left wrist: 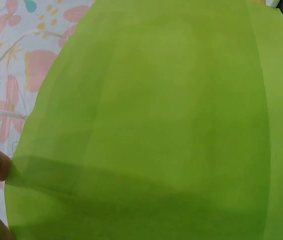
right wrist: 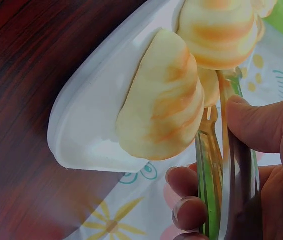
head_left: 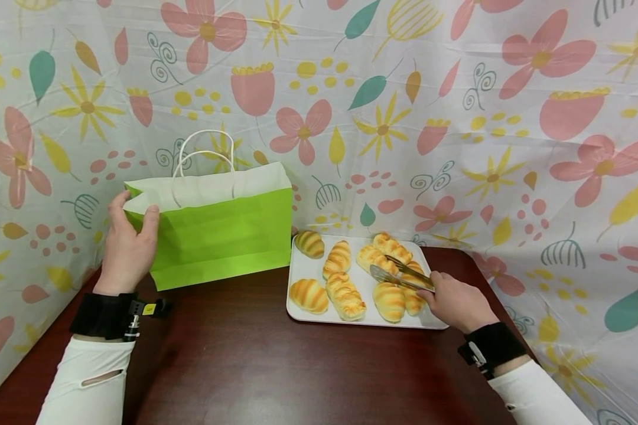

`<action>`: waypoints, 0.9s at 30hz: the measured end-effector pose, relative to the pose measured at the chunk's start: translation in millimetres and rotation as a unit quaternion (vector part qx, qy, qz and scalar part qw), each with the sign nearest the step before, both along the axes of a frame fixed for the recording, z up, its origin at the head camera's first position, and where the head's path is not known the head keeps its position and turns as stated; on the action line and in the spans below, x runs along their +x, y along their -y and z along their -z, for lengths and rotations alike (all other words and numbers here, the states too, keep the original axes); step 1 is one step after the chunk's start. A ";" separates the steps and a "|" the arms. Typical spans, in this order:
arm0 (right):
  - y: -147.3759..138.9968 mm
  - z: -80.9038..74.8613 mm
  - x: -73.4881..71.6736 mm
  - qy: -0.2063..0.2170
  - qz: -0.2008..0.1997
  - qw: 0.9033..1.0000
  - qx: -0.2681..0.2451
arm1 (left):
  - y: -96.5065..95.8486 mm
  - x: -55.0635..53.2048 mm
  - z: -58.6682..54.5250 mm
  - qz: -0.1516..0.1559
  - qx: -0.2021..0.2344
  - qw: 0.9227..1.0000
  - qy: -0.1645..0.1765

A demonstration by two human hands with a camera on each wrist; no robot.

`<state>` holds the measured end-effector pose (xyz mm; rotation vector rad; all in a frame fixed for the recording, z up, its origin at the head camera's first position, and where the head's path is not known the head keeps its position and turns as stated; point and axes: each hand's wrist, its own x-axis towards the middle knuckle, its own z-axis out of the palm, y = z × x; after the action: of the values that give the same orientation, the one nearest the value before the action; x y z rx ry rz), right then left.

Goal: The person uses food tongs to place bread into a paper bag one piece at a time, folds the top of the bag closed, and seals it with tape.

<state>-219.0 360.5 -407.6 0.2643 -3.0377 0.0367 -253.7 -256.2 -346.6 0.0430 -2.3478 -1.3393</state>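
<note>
At the left, a green paper bag (head_left: 223,236) with a white inside and white handles stands on the table. My left hand (head_left: 130,242) grips its upper left corner, thumb at the front; the left wrist view shows the thumb (left wrist: 0,165) at the bag's edge. My right hand (head_left: 457,300) holds metal tongs (head_left: 412,282) by the handle end, thumb on one arm and fingers round the other. Their tips, spread apart, reach over the right-hand breads on a white tray (head_left: 356,320). Close below the tongs lies a striped bread roll (head_left: 389,302).
Several more rolls fill the tray, among them a bumpy loaf (head_left: 345,298) in the middle and a small roll (head_left: 309,244) at the back left corner. The dark wooden table (head_left: 276,366) meets a flower-printed cloth (head_left: 308,77) behind and at both sides.
</note>
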 end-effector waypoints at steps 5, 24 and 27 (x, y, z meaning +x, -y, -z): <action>0.7 -0.8 0.5 -0.002 -0.002 1.000 0.004 | 0.5 0.7 1.1 -0.003 -0.001 1.000 0.001; 2.1 -17.1 -2.2 -0.024 -0.016 1.000 0.002 | 0.3 1.9 -1.8 0.003 0.006 1.000 0.015; 3.7 -22.6 -1.8 -0.030 -0.022 0.999 0.004 | 0.3 2.2 -2.0 0.005 0.006 1.000 0.015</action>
<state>-220.8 356.8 -385.1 0.3265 -2.9734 0.0180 -251.5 -256.5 -344.6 0.0562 -2.3685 -1.3664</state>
